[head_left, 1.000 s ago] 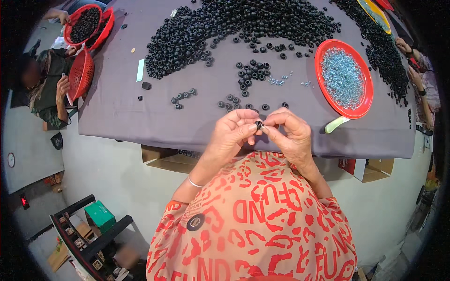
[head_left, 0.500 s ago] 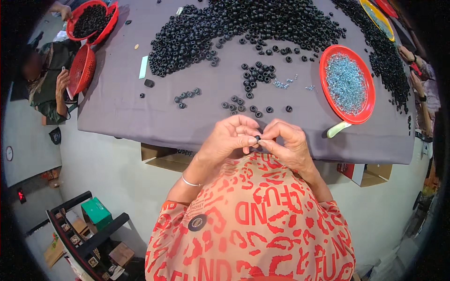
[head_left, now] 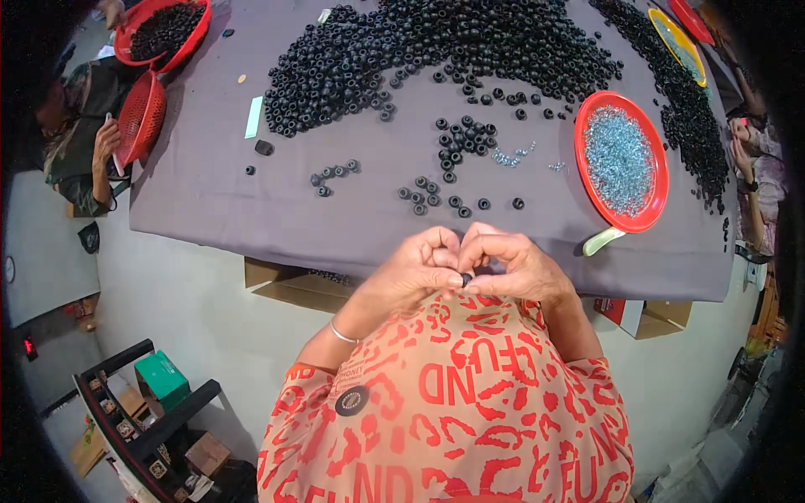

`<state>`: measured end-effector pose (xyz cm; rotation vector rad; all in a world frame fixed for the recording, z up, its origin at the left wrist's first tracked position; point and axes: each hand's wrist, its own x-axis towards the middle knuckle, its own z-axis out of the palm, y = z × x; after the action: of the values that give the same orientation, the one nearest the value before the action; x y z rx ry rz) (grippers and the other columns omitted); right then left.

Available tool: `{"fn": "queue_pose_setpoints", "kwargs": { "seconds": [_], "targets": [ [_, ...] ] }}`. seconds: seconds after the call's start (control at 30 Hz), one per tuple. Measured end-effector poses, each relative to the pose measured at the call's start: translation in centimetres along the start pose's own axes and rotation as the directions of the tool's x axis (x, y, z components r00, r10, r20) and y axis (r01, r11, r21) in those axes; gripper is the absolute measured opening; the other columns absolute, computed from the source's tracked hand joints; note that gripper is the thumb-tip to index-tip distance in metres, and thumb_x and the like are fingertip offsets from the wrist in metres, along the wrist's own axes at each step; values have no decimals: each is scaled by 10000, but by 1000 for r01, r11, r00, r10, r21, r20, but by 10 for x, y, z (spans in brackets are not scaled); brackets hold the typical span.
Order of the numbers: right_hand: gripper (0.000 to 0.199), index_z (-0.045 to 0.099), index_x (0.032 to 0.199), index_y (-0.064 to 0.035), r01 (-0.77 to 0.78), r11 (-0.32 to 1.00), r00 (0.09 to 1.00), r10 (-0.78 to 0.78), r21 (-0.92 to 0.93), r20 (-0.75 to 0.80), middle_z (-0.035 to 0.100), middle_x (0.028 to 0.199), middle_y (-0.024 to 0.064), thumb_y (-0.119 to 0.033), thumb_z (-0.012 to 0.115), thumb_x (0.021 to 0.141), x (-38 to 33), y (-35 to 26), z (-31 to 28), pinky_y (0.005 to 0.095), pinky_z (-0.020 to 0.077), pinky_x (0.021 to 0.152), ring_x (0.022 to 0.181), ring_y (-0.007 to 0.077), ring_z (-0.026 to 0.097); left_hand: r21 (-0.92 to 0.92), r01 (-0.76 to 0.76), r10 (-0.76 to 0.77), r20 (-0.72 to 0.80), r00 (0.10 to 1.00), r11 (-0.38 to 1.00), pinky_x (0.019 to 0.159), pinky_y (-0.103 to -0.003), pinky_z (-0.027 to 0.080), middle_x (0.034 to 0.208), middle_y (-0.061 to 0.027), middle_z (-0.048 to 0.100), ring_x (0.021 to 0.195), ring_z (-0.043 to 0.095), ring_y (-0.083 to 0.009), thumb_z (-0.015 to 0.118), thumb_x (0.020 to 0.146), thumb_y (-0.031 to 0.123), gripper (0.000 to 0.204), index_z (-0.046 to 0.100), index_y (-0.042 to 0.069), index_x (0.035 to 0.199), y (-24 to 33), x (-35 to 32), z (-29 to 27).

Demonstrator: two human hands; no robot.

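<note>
The left hand (head_left: pixel 412 270) and right hand (head_left: pixel 513 267) meet fingertip to fingertip just over the near edge of the grey table (head_left: pixel 251 210), both pinching 1 small black ring (head_left: pixel 466 279) between them; loose rings (head_left: pixel 429 199) lie just beyond; a large black heap (head_left: pixel 453 42) fills the far side; a red dish of silvery bits (head_left: pixel 620 163) sits right.

A small green rectangular carton (head_left: pixel 161 377) sits low on the left, on a dark rack. Under the table's near edge, an open brown cardboard box (head_left: pixel 293 285) stands left of centre and another brown cardboard box with a red-and-white side (head_left: pixel 641 316) stands on the right. A small white rectangular label (head_left: pixel 253 117) lies on the grey tablecloth, far left.
</note>
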<state>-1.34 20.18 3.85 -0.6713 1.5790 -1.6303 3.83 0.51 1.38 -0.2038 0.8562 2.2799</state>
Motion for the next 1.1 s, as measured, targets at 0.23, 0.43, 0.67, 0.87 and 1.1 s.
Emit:
{"fn": "queue_pose_setpoints", "kwargs": {
  "seconds": [0.23, 0.43, 0.67, 0.87, 1.1],
  "targets": [
    [165, 583, 794, -25, 166, 984, 986, -166, -63, 13, 516, 781, 39, -33, 709, 688, 6, -5, 0, 279, 404, 675, 766, 161, 508, -39, 64, -64, -16, 998, 997, 540, -206, 506, 793, -71, 625, 649, 614, -109, 670, 783, 29, 224, 542, 5, 965, 6, -6, 9],
    [187, 574, 806, -32, 222, 954, 963, -183, -200, 198, 518, 785, 43, -50, 714, 684, 22, -16, 0, 293, 402, 672, 756, 183, 512, 165, 154, -172, 103, 980, 974, 525, -205, 491, 726, -85, 646, 567, 586, -94, 669, 788, 48, 105, 631, -24, 853, 18, -14, -4],
    [151, 579, 876, -14, 56, 693, 867, -391, -719, -310, 531, 823, 79, -22, 618, 730, 61, 5, -38, 341, 419, 700, 769, 236, 520, -220, 4, 17, 90, 996, 976, 525, -226, 519, 775, -129, 613, 575, 600, -138, 631, 823, 66, 137, 590, -39, 901, 8, -9, -27],
    [224, 575, 956, -41, -135, 312, 833, -479, -941, -278, 518, 961, 77, -38, 611, 735, 89, 25, -40, 377, 421, 709, 858, 272, 498, -251, -59, 65, 17, 998, 966, 529, -227, 529, 772, -133, 598, 606, 597, -136, 630, 840, 102, 160, 575, -38, 895, 7, -2, -34],
    [222, 582, 931, -41, -20, 333, 803, -556, -943, -213, 551, 1004, 83, 2, 611, 715, 62, 20, -24, 383, 419, 766, 919, 278, 519, -279, -77, 87, 24, 996, 957, 526, -234, 530, 775, -132, 597, 618, 594, -137, 621, 848, 104, 160, 570, -41, 892, 5, 0, -44]
  ]
}}
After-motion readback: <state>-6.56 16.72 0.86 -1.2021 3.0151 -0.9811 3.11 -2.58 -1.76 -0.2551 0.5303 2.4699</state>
